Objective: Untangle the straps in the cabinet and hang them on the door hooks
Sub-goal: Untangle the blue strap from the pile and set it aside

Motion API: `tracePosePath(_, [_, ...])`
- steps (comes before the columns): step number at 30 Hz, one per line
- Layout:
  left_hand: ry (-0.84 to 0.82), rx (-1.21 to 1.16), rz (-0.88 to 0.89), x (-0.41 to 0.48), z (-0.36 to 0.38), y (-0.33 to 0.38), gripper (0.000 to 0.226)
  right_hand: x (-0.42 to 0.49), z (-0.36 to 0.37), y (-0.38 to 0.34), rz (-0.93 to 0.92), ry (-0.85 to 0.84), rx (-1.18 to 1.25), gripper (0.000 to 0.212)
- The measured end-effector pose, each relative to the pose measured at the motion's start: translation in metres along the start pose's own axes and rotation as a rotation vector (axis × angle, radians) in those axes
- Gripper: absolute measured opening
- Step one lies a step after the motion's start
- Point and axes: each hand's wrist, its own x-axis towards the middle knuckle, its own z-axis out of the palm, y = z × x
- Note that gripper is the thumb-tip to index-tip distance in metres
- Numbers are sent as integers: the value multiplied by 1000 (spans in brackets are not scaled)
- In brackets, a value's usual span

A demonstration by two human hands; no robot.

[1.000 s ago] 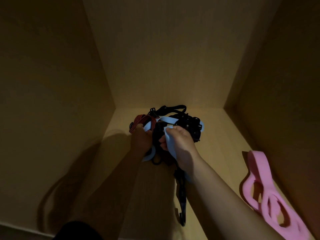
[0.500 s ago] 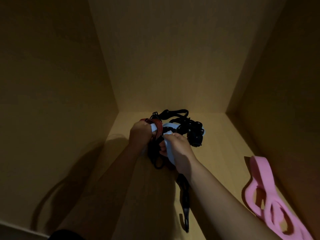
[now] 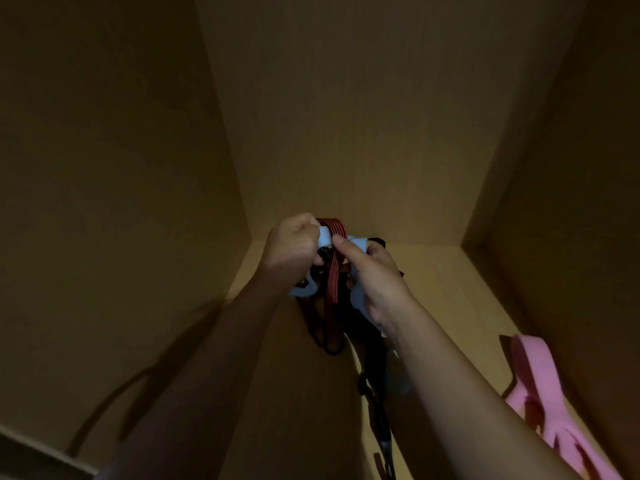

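Two hands hold the tangle near the cabinet floor's (image 3: 450,289) back edge | left hand (image 3: 294,247) fist curled round pale blue strap (image 3: 325,237) | right hand (image 3: 375,282) pinches same strap | red striped strap (image 3: 334,289), black strap (image 3: 375,355) dangle between them | pink strap (image 3: 533,382) along floor's right edge

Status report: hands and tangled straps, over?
Left hand and right hand grip the strap tangle. Red cord and black strap hang below. Pink band lies apart, right. Nothing blocks.
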Motion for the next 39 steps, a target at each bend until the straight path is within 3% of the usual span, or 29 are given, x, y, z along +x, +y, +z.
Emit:
tracePosePath(4, [42,86,61,-3,-10,7,27,-1,1,-7,-40,-37,13,24])
tracePosePath(8, [100,-42,-4,-5,-19,11,29,9,-2,-6,-64,116,47,8])
tracePosePath(13, [65,-166,91,-10,-21,19,32,21,-8,1,-41,215,-122,3])
tracePosePath(20, [-143,-231,142,-21,-11,25,20,17,-1,-14,237,-28,127,44])
tracePosePath(24, [-338,-185,164,-33,-9,23,18,16,0,-26,137,-26,220,20])
tracePosePath(27, [-414,-234,-5,-30,-10,9,13,12,-2,-36,35,-50,207,35])
tracePosePath(30, [-394,-346,-370,-17,-6,-4,44,0,-3,-42,-34,-119,166,13])
tracePosePath(33, [-364,-414,-473,-7,3,-7,61,-13,-5,-37,-99,-172,55,17])
tracePosePath(35, [-325,-472,-490,-5,7,-7,55,-19,-8,-30,-115,-202,-35,18])
tracePosePath(39, [-250,-800,-593,-4,7,-1,38,-28,-8,-19,-111,-245,-63,22])
